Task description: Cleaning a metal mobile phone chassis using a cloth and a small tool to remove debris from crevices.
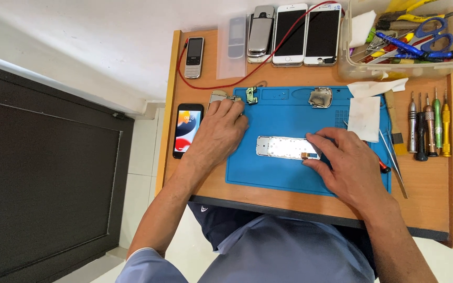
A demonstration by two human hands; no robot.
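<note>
Two bare hands work over a small wooden counter (436, 183) covered in part by a blue silicone repair mat (284, 118). The right hand (349, 167) has its thumb and forefinger closed on the right end of a long, narrow silver phone frame (284, 148), which lies flat on the mat, near its middle. The left hand (220, 131) rests palm down at the mat's upper left corner, fingers loosely curled over a small silver metal part (217, 96) that sits just off the mat's edge; whether it grips the part or only covers it cannot be told.

Just left of that hand lies a black smartphone with a lit, colourful screen (187, 130). On the mat's top edge sit a small green-tinted bracket (251, 95) and a rounded silver metal cover (321, 97). A white cloth (364, 118) lies at the mat's right side. Along the counter's back edge lie a grey keypad phone (194, 56), a clear plastic bag holding a phone shell (234, 44), a silver bar phone (261, 32) and two white smartphones with dark screens (306, 34), with a red wire (268, 57) looping across them. A clear plastic tool box (349, 68) holding blue-handled scissors (431, 39) stands at the back right, and a row of small screwdrivers (428, 126) lies near the right edge.
</note>
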